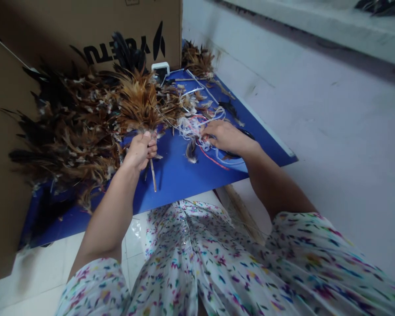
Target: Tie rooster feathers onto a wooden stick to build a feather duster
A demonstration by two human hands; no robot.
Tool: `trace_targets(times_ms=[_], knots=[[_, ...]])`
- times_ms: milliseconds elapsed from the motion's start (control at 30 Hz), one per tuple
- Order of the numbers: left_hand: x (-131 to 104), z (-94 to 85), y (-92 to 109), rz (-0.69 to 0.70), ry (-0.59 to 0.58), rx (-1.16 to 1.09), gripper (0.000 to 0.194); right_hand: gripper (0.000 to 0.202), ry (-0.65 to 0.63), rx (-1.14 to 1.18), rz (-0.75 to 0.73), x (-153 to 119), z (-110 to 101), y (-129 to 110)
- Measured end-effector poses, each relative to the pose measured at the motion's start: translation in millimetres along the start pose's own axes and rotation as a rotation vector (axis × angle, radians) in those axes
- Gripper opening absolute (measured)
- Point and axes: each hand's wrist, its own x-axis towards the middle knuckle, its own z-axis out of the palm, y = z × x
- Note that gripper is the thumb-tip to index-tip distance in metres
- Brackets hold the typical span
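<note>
My left hand (141, 150) is closed round the thin stick (153, 175) of a feather duster. Golden-brown feathers (140, 98) fan out above the fist, and the stick's bare end points down toward the table's near edge. To the right, my right hand (229, 138) has its fingers bent and pinched into a tangle of clear-white plastic string (189, 127). A red string (213, 160) runs from under these fingers toward the near edge. Dark round handles, perhaps of scissors, show partly behind the right hand.
Loose brown and black feathers (75, 127) heap over the left of the blue table (181, 175). Behind stand a large cardboard box (66, 26) and a small white-framed object (160, 69). Another feather bunch (197, 59) lies at the far corner. A pale wall (316, 109) borders the right.
</note>
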Motion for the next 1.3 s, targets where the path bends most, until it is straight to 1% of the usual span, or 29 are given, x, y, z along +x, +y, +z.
trace_targets(times_ms=[100, 167, 300, 400, 500, 600, 667, 767, 833, 933, 1000, 1167, 1267, 1300], knots=[[1, -0.5, -2, 0.0, -0.018, 0.003, 0.026, 0.022, 0.035, -0.026, 0.031, 5, -3, -1], [1, -0.8, -4, -0.005, -0.018, 0.007, 0.027, 0.022, 0.105, 0.007, 0.055, 8, -9, 0], [1, -1.4, -5, -0.013, -0.033, 0.016, 0.025, 0.017, 0.27, 0.102, 0.152, 12, -25, 3], [1, -1.8, -4, -0.011, -0.04, 0.02, 0.026, 0.013, 0.329, 0.174, 0.227, 19, -38, 6], [1, -2.0, -4, -0.003, -0.043, 0.026, 0.026, 0.013, 0.378, 0.228, 0.251, 31, -48, 10], [2, -2.6, -4, 0.005, -0.051, 0.032, 0.024, 0.01, 0.398, 0.286, 0.212, 45, -55, 17], [2, -3.0, -5, 0.01, -0.053, 0.042, 0.024, 0.009, 0.385, 0.332, 0.176, 53, -58, 22], [3, -3.1, -5, 0.011, -0.047, 0.064, 0.026, 0.008, 0.373, 0.399, 0.13, 60, -63, 26], [2, -2.6, -5, 0.006, -0.043, 0.073, 0.027, 0.01, 0.362, 0.437, 0.129, 62, -67, 25], [1, -1.5, -4, -0.002, -0.048, 0.071, 0.027, 0.011, 0.348, 0.507, 0.147, 65, -78, 19], [1, -0.9, -3, -0.009, -0.051, 0.064, 0.027, 0.013, 0.378, 0.564, 0.138, 67, -86, 14], [1, -1.0, -3, -0.03, -0.043, 0.026, 0.029, 0.016, 0.543, 0.73, 0.105, 69, -106, -8], [1, -1.2, -3, -0.027, -0.039, 0.003, 0.029, 0.017, 0.57, 0.834, 0.117, 66, -107, -29], [1, -1.2, -3, -0.028, -0.046, -0.006, 0.029, 0.016, 0.553, 0.87, 0.114, 64, -105, -36]])
